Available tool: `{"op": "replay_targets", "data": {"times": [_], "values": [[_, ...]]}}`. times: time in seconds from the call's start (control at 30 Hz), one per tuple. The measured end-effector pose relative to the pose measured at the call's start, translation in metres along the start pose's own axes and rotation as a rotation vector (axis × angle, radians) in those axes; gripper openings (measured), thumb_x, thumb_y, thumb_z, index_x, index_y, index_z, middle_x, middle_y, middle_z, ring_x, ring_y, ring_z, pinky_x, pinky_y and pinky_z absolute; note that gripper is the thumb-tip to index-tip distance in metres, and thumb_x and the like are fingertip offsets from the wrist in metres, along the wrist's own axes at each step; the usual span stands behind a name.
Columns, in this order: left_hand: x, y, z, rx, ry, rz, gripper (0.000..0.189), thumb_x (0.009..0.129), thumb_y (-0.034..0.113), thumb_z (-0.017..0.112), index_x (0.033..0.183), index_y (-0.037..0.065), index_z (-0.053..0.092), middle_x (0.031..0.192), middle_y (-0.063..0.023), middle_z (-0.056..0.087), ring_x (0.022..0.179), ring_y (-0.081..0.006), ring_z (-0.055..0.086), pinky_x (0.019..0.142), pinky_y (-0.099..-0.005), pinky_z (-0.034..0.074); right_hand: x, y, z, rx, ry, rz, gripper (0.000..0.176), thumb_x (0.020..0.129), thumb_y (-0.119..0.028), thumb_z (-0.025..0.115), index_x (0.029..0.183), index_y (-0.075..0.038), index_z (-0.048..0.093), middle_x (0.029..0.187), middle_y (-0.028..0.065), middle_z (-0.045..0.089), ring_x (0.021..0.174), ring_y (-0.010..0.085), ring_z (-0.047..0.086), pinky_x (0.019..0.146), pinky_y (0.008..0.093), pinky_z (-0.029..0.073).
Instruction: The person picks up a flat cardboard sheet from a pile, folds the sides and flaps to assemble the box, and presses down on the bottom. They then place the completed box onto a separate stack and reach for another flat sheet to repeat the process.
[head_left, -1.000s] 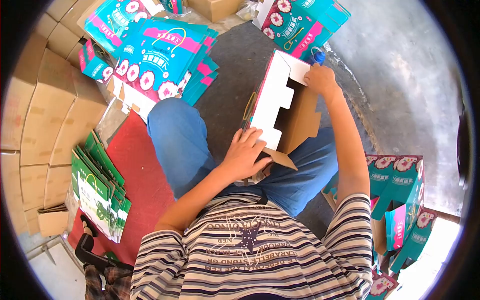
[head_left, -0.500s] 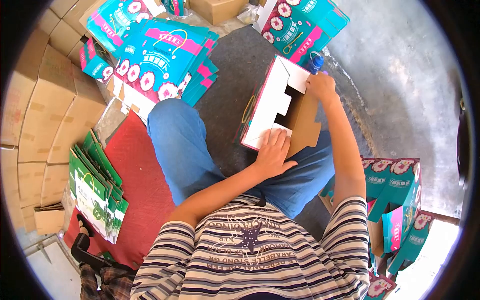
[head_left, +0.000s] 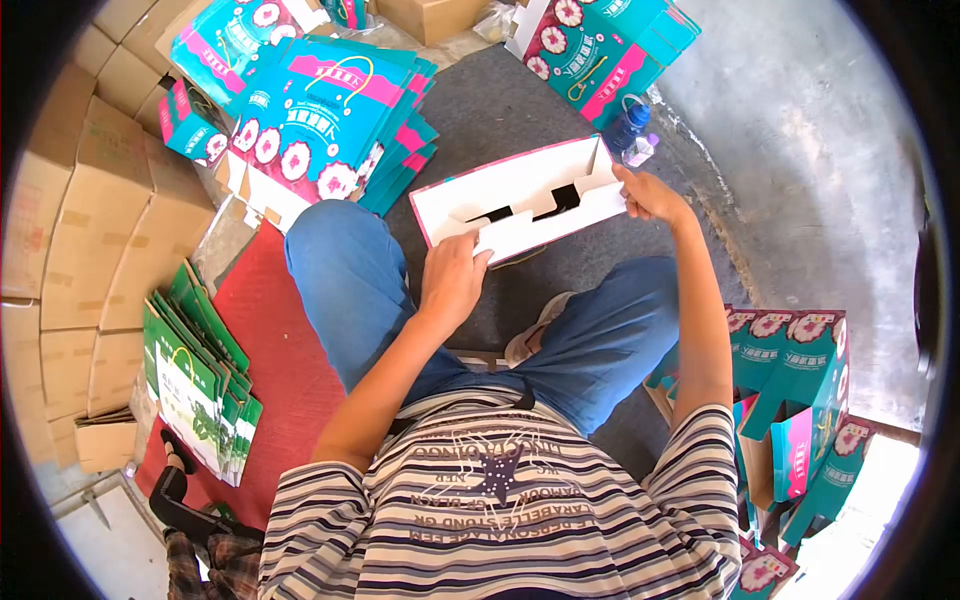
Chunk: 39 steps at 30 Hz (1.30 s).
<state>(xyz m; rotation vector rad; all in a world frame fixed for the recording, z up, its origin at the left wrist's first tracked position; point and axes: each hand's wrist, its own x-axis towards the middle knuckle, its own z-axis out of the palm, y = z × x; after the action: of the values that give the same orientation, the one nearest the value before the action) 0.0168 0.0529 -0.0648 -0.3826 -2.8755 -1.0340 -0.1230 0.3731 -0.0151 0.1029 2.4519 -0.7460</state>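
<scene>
An open carton (head_left: 548,231) with a white inside and a thin pink edge is in front of my knees, its open side facing up. Dark gaps show between the flaps inside it. My left hand (head_left: 455,275) grips the near edge at its left end, with the fingers over the rim. At the right end, my right hand (head_left: 652,196) pinches the carton's near corner. Just beyond that hand stand a blue bottle (head_left: 628,124) and a small clear bottle with a purple cap (head_left: 640,150).
Flat teal cartons with rope handles (head_left: 325,110) are stacked at upper left, with more teal cartons (head_left: 590,55) at the top. Green-and-white cartons (head_left: 195,385) lean by a red mat (head_left: 275,370). Made-up teal cartons (head_left: 790,400) stand at right. Brown boxes (head_left: 110,210) line the left; another person's leg (head_left: 185,505) shows below.
The carton has turned from an upright slant to lying nearly crosswise, its white inside now facing me. My left hand has moved left with its end; my right hand has come down slightly.
</scene>
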Motion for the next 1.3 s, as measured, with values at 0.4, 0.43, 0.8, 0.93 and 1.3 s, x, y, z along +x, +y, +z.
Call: {"op": "replay_targets", "data": {"times": [0.4, 0.43, 0.8, 0.93, 1.3], "values": [[0.001, -0.011, 0.03, 0.339, 0.162, 0.256, 0.053, 0.083, 0.021, 0.064, 0.128, 0.0, 0.046, 0.133, -0.0199, 0.045, 0.127, -0.0328, 0.038, 0.104, -0.0443, 0.031, -0.033, -0.01, 0.086, -0.593, 0.432, -0.875, 0.072, 0.071, -0.032, 0.074, 0.133, -0.013, 0.045, 0.137, 0.0132, 0.042, 0.125, 0.0323, 0.041, 0.103, 0.0406, 0.036], [0.001, -0.009, 0.029, 0.327, 0.126, 0.26, 0.052, 0.082, 0.024, 0.064, 0.126, 0.0, 0.049, 0.133, -0.0185, 0.046, 0.127, -0.0323, 0.039, 0.104, -0.0441, 0.031, -0.031, -0.01, 0.088, -0.589, 0.429, -0.873, 0.072, 0.071, -0.032, 0.074, 0.133, -0.013, 0.045, 0.137, 0.0132, 0.042, 0.125, 0.0323, 0.041, 0.103, 0.0406, 0.036], [0.002, -0.015, 0.036, 0.311, -0.005, 0.238, 0.053, 0.082, 0.031, 0.064, 0.124, 0.001, 0.051, 0.129, -0.017, 0.05, 0.122, -0.0311, 0.044, 0.103, -0.0444, 0.032, -0.016, -0.003, 0.091, -0.651, 0.332, -0.845, 0.061, 0.072, -0.032, 0.072, 0.125, -0.009, 0.051, 0.127, 0.0107, 0.051, 0.118, 0.031, 0.047, 0.101, 0.0404, 0.038], [-0.001, -0.013, 0.021, 0.128, 0.17, 0.22, 0.053, 0.082, 0.026, 0.063, 0.125, -0.001, 0.048, 0.132, -0.0203, 0.045, 0.125, -0.0333, 0.04, 0.104, -0.0449, 0.03, -0.029, -0.008, 0.079, -0.466, 0.378, -0.894, 0.051, 0.077, -0.033, 0.069, 0.118, -0.007, 0.055, 0.121, 0.0127, 0.055, 0.115, 0.0321, 0.05, 0.099, 0.0405, 0.039], [0.034, -0.132, 0.032, -1.185, 0.154, -1.181, 0.064, 0.083, 0.062, 0.049, 0.113, 0.008, 0.061, 0.115, -0.0138, 0.06, 0.11, -0.0279, 0.054, 0.091, -0.0428, 0.044, 0.066, 0.065, 0.048, 0.776, 0.165, 0.033, 0.083, 0.088, -0.07, 0.027, 0.111, 0.001, 0.062, 0.105, 0.0159, 0.064, 0.097, 0.0242, 0.06, 0.086, 0.0339, 0.044]]}}
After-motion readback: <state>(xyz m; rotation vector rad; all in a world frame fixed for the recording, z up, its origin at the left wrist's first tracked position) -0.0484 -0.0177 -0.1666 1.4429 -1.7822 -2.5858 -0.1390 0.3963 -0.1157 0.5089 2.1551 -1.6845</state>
